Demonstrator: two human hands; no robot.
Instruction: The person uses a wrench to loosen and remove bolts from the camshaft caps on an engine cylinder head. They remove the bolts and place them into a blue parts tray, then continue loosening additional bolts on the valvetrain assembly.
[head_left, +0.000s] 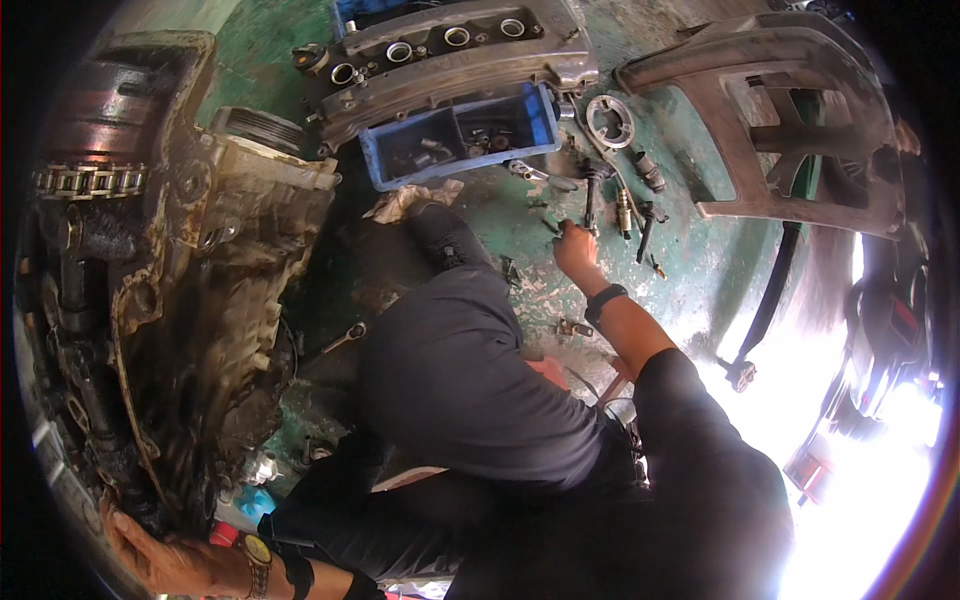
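Note:
My right hand (577, 255) reaches low over the green floor with its fingers closed. A short dark piece (550, 227) shows at the fingertips, too small to name. Just beyond the hand lies a black ignition coil (592, 190), beside a sensor-like part (624, 212) and another dark coil-shaped part (648, 232). My left hand (155, 558) rests at the near end of a large, dirty engine block (235, 270), its fingers stretched along the edge. A timing chain (90, 182) runs round a part at the far left of the engine.
A valve cover (455, 65) lies at the back behind a blue divided tray (372, 160) of small metal parts. A metal ring (610, 122) and a ratchet (540, 176) are nearby. A large plastic trim panel (720, 150) stands right. A wrench (347, 337) lies beside my leg.

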